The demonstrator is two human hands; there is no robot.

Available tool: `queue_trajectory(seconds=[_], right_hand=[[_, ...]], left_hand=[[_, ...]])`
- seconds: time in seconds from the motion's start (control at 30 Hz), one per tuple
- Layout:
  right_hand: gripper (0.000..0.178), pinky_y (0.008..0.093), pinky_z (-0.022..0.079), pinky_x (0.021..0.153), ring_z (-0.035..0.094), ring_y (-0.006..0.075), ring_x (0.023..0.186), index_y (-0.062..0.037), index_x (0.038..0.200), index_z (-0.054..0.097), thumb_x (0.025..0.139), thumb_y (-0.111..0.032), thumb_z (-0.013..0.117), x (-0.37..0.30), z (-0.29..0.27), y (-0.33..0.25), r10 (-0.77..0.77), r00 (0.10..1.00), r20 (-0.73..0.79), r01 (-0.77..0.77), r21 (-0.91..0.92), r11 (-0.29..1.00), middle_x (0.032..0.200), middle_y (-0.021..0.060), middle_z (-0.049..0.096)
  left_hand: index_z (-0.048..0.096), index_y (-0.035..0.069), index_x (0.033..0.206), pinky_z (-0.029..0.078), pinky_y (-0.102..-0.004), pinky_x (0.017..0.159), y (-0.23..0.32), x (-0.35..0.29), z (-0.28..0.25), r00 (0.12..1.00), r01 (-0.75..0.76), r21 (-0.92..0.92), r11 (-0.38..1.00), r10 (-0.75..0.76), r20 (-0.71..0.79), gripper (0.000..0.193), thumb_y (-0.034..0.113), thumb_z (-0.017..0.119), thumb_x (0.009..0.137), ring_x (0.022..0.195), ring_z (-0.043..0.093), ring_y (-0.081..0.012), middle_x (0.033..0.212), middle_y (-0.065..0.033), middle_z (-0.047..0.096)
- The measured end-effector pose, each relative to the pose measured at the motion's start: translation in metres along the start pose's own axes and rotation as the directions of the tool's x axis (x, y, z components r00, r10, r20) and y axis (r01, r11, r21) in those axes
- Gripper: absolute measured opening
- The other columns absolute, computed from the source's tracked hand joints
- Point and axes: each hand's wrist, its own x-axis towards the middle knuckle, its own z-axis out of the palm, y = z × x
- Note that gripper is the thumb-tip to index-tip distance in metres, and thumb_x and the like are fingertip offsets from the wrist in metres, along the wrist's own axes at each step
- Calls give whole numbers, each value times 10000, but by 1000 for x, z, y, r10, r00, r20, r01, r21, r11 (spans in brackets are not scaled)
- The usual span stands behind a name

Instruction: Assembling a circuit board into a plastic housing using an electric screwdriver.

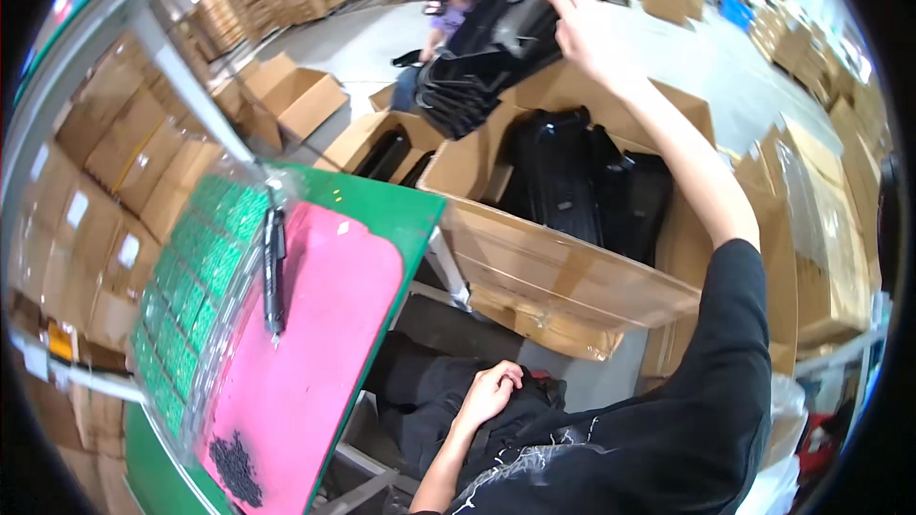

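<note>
Resting at the lower middle of the frame, the left hand (494, 389) lies over the lap with its fingers curled; whether it holds anything, I cannot tell. The right hand (580, 30) is raised at the upper middle, fingers bent against the right side of a stack of black plastic parts (487, 43); whether it grips them or only touches them, I cannot tell. That stack slants above the open boxes, its lower end near their rims.

Below the raised arm, a large cardboard box (563, 248) stands open near the centre with more black parts (558, 176) inside, and a smaller box (342, 145) sits just left of it. Left of centre, a green table (405, 198) carries a pink mat (320, 324). A black power screwdriver (274, 272) lies along the mat's left side, beside a clear tray of green pieces (196, 300), and a pile of small dark bits (235, 469) lies at lower left. Behind the stack, at upper middle, is another person (456, 14). Brown cartons (816, 238) stand at the right.
</note>
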Motion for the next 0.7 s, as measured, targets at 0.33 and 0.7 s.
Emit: queue_trajectory(seconds=[0.33,0.7], right_hand=[[190,354,447,842,576,230,1026,-82,973,586,790,-85,532,69,70,60,-398,881,256,441,-142,886,1006,65,589],[246,372,496,818,596,306,928,-24,953,545,717,-30,614,136,-48,-157,-800,581,-149,811,188,554,1026,133,591]], left_hand=[[603,11,997,530,-304,689,-19,-5,-13,974,-78,-73,994,60,-217,251,-58,428,830,720,652,-177,789,-83,669],[606,-48,912,545,-328,647,87,-91,-67,613,-425,79,902,351,-708,111,-58,542,822,695,654,-208,790,-144,661]])
